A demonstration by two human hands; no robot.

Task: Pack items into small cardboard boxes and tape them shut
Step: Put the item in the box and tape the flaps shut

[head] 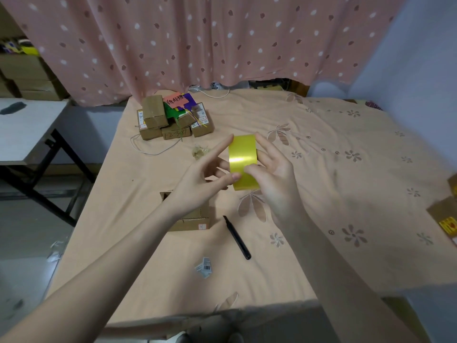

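Both forearms rise from the lower corners toward frame centre. The right hand (pixel 274 169) grips the yellow tape roll (pixel 243 162) edge-on, thumb across its lower face, fingers curled behind its upper right edge. The left hand (pixel 205 177) is loosely spread, index finger extended to the roll's top left corner, thumb tip pressed on its left edge. The roll is held above the peach bedsheet (pixel 321 149). A small cardboard box (pixel 193 219) sits under the left wrist, a black pen (pixel 237 237) just right of it. Stacked boxes (pixel 173 118) lie upper left of centre.
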